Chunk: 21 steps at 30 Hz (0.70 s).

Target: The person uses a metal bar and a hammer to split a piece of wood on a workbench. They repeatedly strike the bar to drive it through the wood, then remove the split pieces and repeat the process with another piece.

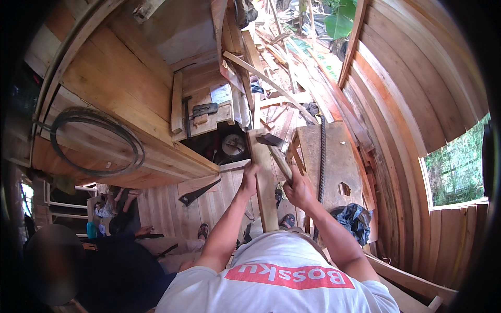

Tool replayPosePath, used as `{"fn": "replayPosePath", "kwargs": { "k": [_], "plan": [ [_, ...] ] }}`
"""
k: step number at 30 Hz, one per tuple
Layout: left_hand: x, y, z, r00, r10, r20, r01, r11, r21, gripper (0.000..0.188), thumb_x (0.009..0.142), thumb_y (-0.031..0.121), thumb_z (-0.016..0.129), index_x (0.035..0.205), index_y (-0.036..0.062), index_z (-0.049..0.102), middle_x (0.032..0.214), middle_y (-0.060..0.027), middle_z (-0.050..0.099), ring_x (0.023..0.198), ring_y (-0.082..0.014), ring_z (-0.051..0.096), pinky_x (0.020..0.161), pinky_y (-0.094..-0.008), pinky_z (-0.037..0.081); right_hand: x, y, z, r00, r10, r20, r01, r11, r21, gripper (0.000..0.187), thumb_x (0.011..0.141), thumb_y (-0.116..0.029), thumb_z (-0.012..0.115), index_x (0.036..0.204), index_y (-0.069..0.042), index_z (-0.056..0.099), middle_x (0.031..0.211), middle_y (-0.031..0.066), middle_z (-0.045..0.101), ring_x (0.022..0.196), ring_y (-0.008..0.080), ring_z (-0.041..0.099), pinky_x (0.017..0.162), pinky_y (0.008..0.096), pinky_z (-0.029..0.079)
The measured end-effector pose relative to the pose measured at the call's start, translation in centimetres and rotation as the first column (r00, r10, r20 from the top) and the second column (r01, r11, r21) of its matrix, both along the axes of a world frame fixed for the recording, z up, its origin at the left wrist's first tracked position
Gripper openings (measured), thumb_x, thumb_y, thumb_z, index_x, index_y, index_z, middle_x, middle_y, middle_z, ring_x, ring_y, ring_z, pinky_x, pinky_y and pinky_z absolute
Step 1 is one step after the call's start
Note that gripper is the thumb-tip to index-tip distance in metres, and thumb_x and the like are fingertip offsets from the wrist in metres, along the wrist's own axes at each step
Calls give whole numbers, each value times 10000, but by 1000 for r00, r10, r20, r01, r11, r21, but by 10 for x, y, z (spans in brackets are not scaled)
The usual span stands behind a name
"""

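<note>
My left hand (250,179) is closed round the left side of a thick wooden beam (266,195), which runs from my body outward. In my right hand (300,190) is a hammer (282,164), gripped by its wooden handle. Its dark head (270,139) is over the beam's far end; whether it touches the wood I cannot tell. Right of my right hand lies a worn wooden board (334,167) with a hole in it, and a ribbed steel bar (321,156) crosses its left edge.
A handsaw (199,193) lies on the plank floor to the left. A coiled black cable (96,141) hangs against the wooden wall. Another person (120,271) sits at the lower left. A black plastic bag (354,221) is beside my right forearm. Scrap wood (279,68) is strewn ahead.
</note>
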<state>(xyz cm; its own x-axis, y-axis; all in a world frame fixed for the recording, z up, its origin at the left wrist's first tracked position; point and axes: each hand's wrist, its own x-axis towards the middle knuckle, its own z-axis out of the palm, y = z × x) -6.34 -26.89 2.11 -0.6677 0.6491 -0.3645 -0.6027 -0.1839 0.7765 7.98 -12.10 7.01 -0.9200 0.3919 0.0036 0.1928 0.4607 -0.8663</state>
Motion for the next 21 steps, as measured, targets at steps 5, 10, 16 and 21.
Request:
{"fn": "replayPosePath", "kwargs": {
  "k": [5, 10, 16, 21],
  "plan": [
    [-3, -11, -12, 999, -3, -34, 5, 998, 58, 532, 791, 345, 443, 1170, -25, 492, 800, -144, 593, 701, -252, 616, 646, -385, 521, 24, -10, 23, 995, -52, -82, 55, 998, 43, 289, 747, -60, 523, 1027, -60, 451, 605, 175, 572, 589, 395, 586, 556, 448, 454],
    [6, 5, -3, 996, -58, -70, 57, 998, -19, 509, 783, 338, 461, 1132, -26, 524, 821, -151, 602, 704, -248, 617, 653, -382, 524, 3, 3, 29, 999, 6, 44, -11, 995, 103, 256, 764, -32, 512, 1009, -62, 446, 596, 166, 560, 608, 368, 607, 557, 427, 446],
    [3, 8, 4, 999, -46, -26, 46, 999, -11, 456, 799, 318, 472, 1094, -21, 555, 817, -136, 611, 696, -240, 621, 636, -369, 528, 23, 3, 43, 998, -59, -4, 57, 970, -235, 290, 745, -38, 535, 1024, -58, 462, 668, 218, 577, 693, 424, 607, 614, 464, 454],
    [6, 14, -5, 997, -10, -78, 9, 1000, -18, 410, 812, 286, 455, 1061, -21, 562, 801, -132, 625, 681, -231, 625, 639, -356, 529, 7, 9, 10, 997, 16, 72, -20, 998, 51, 262, 748, -129, 527, 982, -38, 453, 725, 263, 590, 727, 485, 566, 652, 528, 429]
  ]
}}
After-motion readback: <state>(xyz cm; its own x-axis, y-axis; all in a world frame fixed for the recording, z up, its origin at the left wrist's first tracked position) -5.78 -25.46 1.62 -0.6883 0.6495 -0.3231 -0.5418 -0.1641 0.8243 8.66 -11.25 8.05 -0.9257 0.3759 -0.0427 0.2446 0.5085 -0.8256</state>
